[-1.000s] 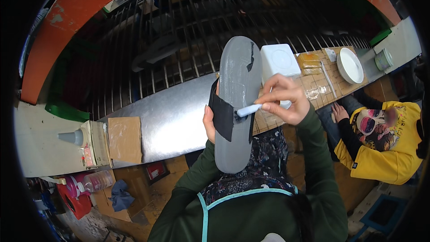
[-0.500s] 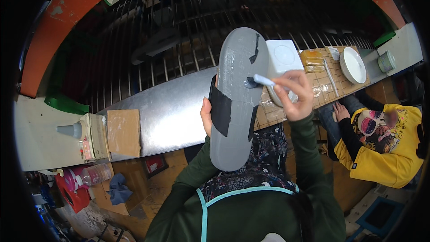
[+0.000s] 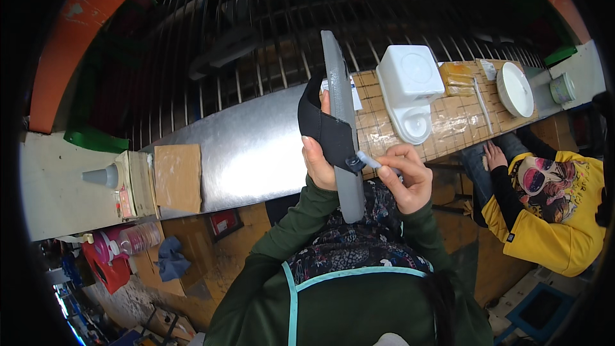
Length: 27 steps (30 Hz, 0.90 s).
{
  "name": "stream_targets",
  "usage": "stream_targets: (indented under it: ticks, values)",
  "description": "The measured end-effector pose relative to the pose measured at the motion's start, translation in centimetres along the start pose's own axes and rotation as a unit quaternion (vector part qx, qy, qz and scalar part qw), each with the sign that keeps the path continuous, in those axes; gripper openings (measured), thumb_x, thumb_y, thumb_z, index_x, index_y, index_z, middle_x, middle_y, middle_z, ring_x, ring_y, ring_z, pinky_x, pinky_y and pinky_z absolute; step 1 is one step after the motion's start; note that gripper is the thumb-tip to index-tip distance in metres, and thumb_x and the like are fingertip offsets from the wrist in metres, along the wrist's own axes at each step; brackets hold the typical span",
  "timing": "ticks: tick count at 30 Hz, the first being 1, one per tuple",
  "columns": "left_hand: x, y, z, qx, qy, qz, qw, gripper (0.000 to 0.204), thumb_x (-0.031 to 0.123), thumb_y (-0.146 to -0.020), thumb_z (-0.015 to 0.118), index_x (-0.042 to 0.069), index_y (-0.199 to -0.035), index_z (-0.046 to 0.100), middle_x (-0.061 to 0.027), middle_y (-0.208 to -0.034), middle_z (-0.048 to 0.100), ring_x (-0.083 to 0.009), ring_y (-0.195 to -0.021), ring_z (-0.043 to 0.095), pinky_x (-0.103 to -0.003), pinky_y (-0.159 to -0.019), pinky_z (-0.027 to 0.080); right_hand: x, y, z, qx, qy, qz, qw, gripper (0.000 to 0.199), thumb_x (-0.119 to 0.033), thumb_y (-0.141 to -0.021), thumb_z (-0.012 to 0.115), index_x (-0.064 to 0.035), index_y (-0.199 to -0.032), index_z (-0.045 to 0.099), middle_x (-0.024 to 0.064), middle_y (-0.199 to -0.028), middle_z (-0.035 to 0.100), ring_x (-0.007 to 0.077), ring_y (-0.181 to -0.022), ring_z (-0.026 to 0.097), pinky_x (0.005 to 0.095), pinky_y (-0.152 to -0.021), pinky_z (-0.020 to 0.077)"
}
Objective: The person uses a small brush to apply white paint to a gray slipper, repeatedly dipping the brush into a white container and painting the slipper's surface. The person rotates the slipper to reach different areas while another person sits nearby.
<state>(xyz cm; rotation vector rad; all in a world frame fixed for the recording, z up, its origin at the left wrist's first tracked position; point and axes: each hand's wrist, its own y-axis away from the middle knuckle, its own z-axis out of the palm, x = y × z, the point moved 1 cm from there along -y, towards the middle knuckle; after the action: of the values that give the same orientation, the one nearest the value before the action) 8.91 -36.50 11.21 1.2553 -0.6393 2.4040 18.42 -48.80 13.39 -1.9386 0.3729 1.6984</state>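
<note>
Sandal sole [image 3: 339, 109]: grey, long and flat, turned nearly edge-on to the camera and held upright above the near edge of the metal bench [image 3: 250, 147], in front of the person's chest.
Strap [image 3: 323, 131]: black, wrapped across the sole's left face at about mid-length (its far end is hidden behind the sole).
Left hand [image 3: 318, 163]: clenched round the sole and strap from the left, thumb lying along the strap, fingertips showing past the sole's upper part.
Right hand [image 3: 405, 176]: pinching a small pale applicator [image 3: 368, 159], fingers curled about its rear end.
Applicator: its tip touches the sole's right edge where the strap meets it; whether it is a brush or a tube I cannot tell.
Bench right part: a gridded mat [image 3: 442, 122] carrying a white plastic container [image 3: 410, 83], a yellowish packet [image 3: 456, 75], a white bowl [image 3: 516, 88] and a small tin [image 3: 562, 88].
Bench left part: a cardboard piece [image 3: 178, 176] and a grey cone-shaped nozzle [image 3: 102, 175] on a box.
Behind: a rack of dark metal bars [image 3: 256, 38].
Other person [image 3: 551, 211]: in a yellow jacket, seated low at the right, one hand near the bench edge.
</note>
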Motion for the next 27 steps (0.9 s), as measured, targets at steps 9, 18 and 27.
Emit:
stream_targets:
  ticks: [9, 18, 27]
  values:
    - [-0.1, 0.2, 0.1, 0.045, -0.16, 0.034, 0.986, 0.069, 0.04, -0.096, 0.014, -0.006, -0.142, 0.034, -0.0185, -0.113, 0.063, -0.019, -0.094, 0.061, -0.028, -0.08, 0.048, 0.7, -1.5, 0.3, 0.057, 0.089, -0.07, 0.992, 0.017, -0.004, -0.081, 0.071, -0.0024, -0.098, 0.072, 0.0049, -0.09, 0.056, 0.0084, -0.07, 0.054, 0.0223, -0.06, 0.045]
    - [0.0, 0.4, -0.4, 0.037, -0.183, 0.034, 0.982, 0.064, 0.033, -0.094, 0.02, -0.008, -0.14, 0.038, -0.019, -0.116, 0.063, -0.0182, -0.09, 0.06, -0.028, -0.078, 0.047, 0.5, -3.0, 0.2, 0.107, 0.198, -0.118, 0.967, 0.019, -0.005, -0.076, 0.074, -0.0066, -0.095, 0.074, 0.0023, -0.087, 0.059, 0.0074, -0.058, 0.051, 0.0239, -0.064, 0.038]
    - [0.6, 0.5, -1.1, -0.031, -0.191, -0.027, 0.981, 0.073, 0.043, -0.093, 0.022, -0.007, -0.145, 0.025, -0.0222, -0.137, 0.045, -0.0255, -0.121, 0.049, -0.034, -0.102, 0.038, 0.0, -4.0, -0.2, 0.133, 0.254, -0.172, 0.942, 0.024, -0.009, -0.073, 0.076, -0.0103, -0.096, 0.075, 0.0007, -0.089, 0.058, 0.0081, -0.063, 0.052, 0.0275, -0.076, 0.0284]
